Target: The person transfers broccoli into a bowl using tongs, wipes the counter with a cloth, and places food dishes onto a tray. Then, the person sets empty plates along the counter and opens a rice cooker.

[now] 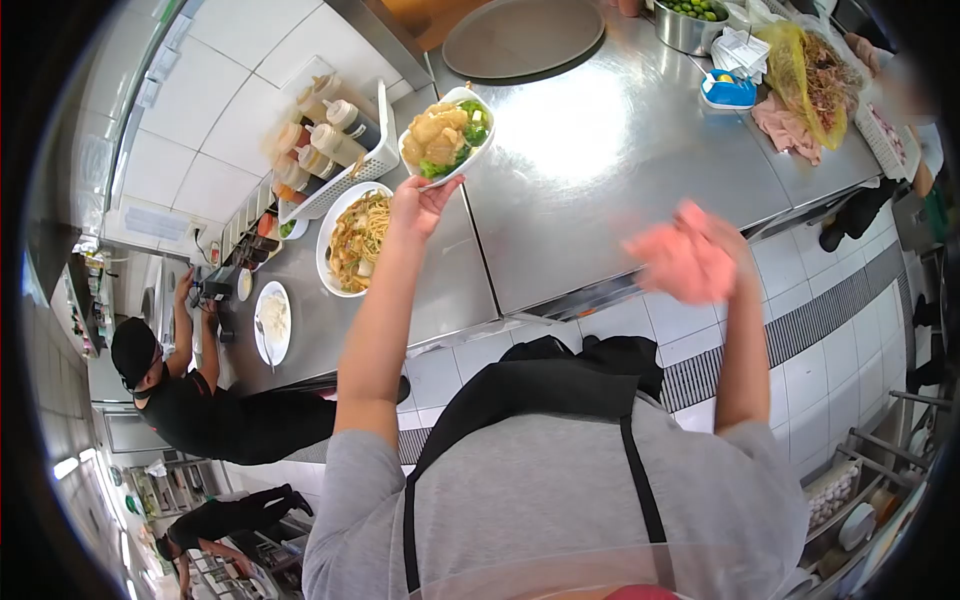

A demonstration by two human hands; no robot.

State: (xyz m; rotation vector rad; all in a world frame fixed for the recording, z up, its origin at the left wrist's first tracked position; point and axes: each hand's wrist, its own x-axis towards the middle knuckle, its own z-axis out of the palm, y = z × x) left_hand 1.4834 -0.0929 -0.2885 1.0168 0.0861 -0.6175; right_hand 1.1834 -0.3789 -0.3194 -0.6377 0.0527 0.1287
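My left hand (424, 203) grips the near rim of a white square-shaped bowl (405, 150). Golden-brown pieces of food (438, 129) and green leafy vegetables (475, 122) fill the bowl, which is raised over the steel counter. Just left of that hand, a white oval plate of noodles (360, 240) rests on the counter. A crumpled pink cloth (682, 256) is bunched in my right hand (738, 250), in front of the counter's edge; motion blurs cloth and fingers.
Sauce bottles (335, 145) stand in a white basket (385, 150) by the wall. A plate of rice (272, 322) lies further left, near a co-worker (190, 390). A round tray (523, 38), a metal pot (690, 32), a blue dispenser (729, 92) and a yellow bag (805, 85) occupy the counter's far side.
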